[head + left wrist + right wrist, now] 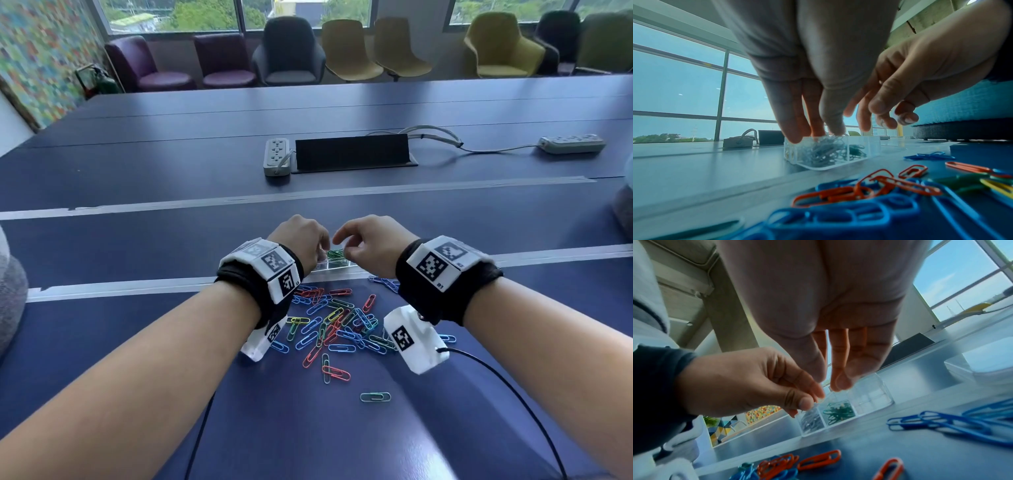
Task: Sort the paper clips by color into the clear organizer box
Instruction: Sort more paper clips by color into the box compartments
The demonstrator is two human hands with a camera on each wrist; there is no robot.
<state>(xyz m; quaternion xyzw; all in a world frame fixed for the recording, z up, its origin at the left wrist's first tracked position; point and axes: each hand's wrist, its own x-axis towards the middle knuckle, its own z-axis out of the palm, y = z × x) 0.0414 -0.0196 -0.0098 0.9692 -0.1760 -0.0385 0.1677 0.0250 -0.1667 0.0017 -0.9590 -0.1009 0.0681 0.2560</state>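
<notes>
Head view shows both hands over the box, left fingers bunched at its silver cell, right fingers loosely extended, empty, while loose clips lie nearer the worktop's front edge.

organizer box at 12 o'clock on counter | loose clips at 6 o'clock of it | power strip far 12

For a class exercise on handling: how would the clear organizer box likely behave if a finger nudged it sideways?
The clear organizer box looks like thin plastic holding only small heaps of clips, so probably light and apt to slide on the smooth table. It sits low and wide, so tipping seems unlikely. Its walls look rigid, not floppy.
</notes>
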